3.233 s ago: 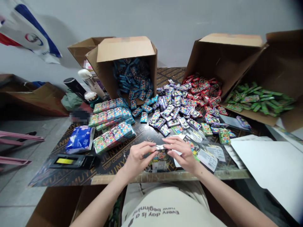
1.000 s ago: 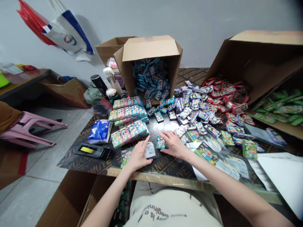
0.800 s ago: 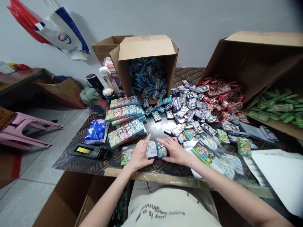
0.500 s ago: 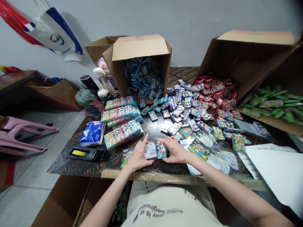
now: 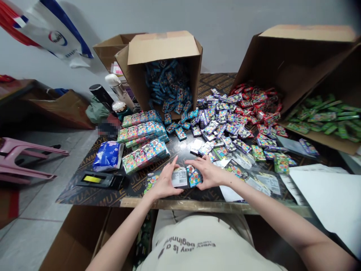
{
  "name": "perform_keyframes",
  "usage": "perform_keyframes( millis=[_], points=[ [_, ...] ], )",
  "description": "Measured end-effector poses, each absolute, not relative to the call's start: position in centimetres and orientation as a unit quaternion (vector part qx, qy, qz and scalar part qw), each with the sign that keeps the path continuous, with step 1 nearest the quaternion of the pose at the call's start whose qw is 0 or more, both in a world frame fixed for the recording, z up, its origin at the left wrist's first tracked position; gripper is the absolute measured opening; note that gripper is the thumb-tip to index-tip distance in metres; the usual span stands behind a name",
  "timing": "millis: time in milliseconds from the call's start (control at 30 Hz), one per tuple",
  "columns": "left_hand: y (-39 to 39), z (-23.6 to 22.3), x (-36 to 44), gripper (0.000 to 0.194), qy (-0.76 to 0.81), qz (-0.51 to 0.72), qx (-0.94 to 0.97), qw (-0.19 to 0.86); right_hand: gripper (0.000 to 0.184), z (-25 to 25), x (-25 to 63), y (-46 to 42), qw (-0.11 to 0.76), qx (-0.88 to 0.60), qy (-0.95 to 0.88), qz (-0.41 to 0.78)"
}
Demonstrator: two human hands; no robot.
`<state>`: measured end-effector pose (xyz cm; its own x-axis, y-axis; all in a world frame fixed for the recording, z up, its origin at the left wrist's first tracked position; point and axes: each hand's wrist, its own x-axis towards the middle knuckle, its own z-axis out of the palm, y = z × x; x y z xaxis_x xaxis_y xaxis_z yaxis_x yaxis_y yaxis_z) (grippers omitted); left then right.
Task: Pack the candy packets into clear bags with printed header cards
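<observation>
Near the table's front edge, my right hand (image 5: 210, 174) grips a small blue candy box (image 5: 194, 177) between thumb and fingers. Left of that box, and right beside it, lies a flat packet with a white barcode label (image 5: 179, 177). My left hand (image 5: 165, 183) curves around the packet's left side, thumb at the near edge and fingers at the far edge. Under and left of my left hand, part of a printed black and green sheet (image 5: 150, 181) shows. Several similar sheets (image 5: 235, 170) with clear plastic lie beneath my right forearm.
Wrapped bundles of boxes (image 5: 146, 155), a blue tissue pack (image 5: 108, 156) and a tape dispenser (image 5: 98, 180) are on the left. Purple boxes (image 5: 211, 127) form a heap ahead. Cartons hold blue boxes (image 5: 169, 88), red ones (image 5: 258, 99) and green ones (image 5: 324, 114). White paper (image 5: 327, 199) lies right.
The blue box has tilted slightly in my right hand and shows a small gap from the labelled packet. The whole view has shifted a little; my left hand keeps its place.
</observation>
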<state>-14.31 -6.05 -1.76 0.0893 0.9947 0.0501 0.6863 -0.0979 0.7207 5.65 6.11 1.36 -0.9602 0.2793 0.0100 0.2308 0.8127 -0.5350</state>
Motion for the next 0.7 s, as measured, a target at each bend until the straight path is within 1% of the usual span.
perform_keyframes(
  millis=[100, 200, 333, 433, 567, 633, 700],
  points=[
    [-6.0, -2.0, -14.1, 0.113, 0.606, 0.272, 0.704, 0.25, 0.085, 1.2, 5.6, 5.6, 0.048, -0.144, -0.952, 0.265],
    [-6.3, -2.1, -14.1, 0.112, 0.604, 0.275, 0.697, 0.273, 0.087, 0.7, 5.9, 5.6, 0.074, -0.146, -0.933, 0.321],
    [-6.7, -2.1, -14.4, 0.113, 0.595, 0.289, 0.682, 0.313, 0.091, 0.3, 6.5, 6.0, 0.083, -0.142, -0.906, 0.39],
    [-6.8, -2.0, -14.3, 0.114, 0.592, 0.292, 0.683, 0.311, 0.091, 0.7, 6.5, 5.5, 0.088, -0.15, -0.912, 0.371],
    [-6.7, -1.9, -14.0, 0.112, 0.61, 0.289, 0.687, 0.269, 0.089, 0.9, 6.4, 4.5, 0.1, -0.14, -0.928, 0.33],
    [-6.7, -1.8, -13.9, 0.111, 0.614, 0.291, 0.685, 0.262, 0.088, 0.7, 6.5, 4.3, 0.117, -0.135, -0.921, 0.346],
    [-6.7, -1.8, -13.9, 0.112, 0.609, 0.294, 0.682, 0.277, 0.09, 0.6, 6.8, 4.4, 0.132, -0.147, -0.903, 0.38]
  ],
)
